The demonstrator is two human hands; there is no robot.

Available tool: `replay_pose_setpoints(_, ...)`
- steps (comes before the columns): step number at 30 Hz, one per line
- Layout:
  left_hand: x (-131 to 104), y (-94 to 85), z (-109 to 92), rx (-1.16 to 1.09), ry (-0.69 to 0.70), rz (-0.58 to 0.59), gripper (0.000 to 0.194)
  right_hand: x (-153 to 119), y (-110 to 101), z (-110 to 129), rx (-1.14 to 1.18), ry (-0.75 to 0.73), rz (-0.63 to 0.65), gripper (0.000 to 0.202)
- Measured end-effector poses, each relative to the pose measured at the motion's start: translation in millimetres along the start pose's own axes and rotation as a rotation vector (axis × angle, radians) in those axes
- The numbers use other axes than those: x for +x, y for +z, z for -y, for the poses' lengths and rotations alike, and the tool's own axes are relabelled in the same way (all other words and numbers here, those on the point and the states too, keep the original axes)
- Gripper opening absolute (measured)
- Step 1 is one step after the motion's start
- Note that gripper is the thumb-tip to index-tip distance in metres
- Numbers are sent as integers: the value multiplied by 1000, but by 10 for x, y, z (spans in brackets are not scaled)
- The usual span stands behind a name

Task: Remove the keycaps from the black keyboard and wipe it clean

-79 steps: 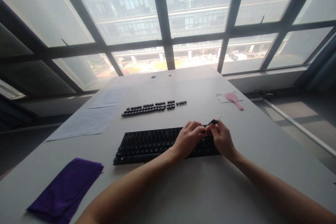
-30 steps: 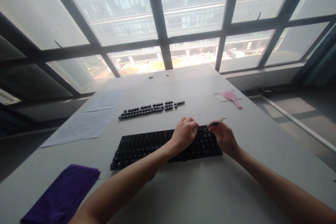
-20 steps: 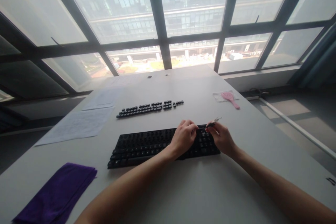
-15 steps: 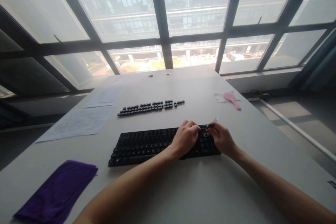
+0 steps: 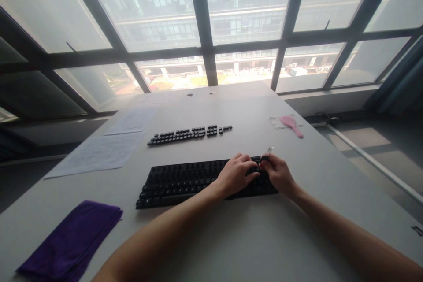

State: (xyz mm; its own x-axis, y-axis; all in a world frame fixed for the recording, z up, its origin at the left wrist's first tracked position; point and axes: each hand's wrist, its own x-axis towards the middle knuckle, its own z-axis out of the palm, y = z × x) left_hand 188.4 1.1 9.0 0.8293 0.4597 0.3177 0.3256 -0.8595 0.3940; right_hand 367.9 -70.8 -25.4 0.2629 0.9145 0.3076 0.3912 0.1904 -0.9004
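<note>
A black keyboard (image 5: 185, 185) lies on the white table; its upper rows look bare of keycaps, while lower rows still carry them. My right hand (image 5: 280, 174) is closed over the right end of the keyboard, pinching a keycap puller (image 5: 264, 158) with a dark grip and thin wire loops sticking up. Close beside it, my left hand (image 5: 237, 172) rests over the keyboard's right part, thumb and forefinger apart near the puller's lower end. Whether a keycap sits between the hands is hidden. Removed black keycaps (image 5: 193, 133) stand in rows behind the keyboard.
A folded purple cloth (image 5: 71, 242) lies at the front left. Printed sheets of paper (image 5: 99, 154) are spread along the left side. A pink hairbrush (image 5: 291, 125) lies on a clear wrapper at the right edge. Large windows rise beyond the table.
My left thumb has come away from the fingers, and the left fingertips have moved right toward the puller. The puller has tilted slightly more upright in my right hand.
</note>
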Motion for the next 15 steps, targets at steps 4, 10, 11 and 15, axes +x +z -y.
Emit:
replay_pose_setpoints(4,6,12,18,-2,-12,5,25,27,1,21,154,35,-109,19)
replay_pose_setpoints(10,12,6,16,-85,-44,-43,25,-38,46,76,124,-32,-67,17)
replay_pose_setpoints(11,13,8,22,-104,-45,-53,22,-57,58,83,93,-61,-53,17)
replay_pose_setpoints(15,7,15,48,-172,-6,-67,15,-99,84,115,-60,-193,-64,16)
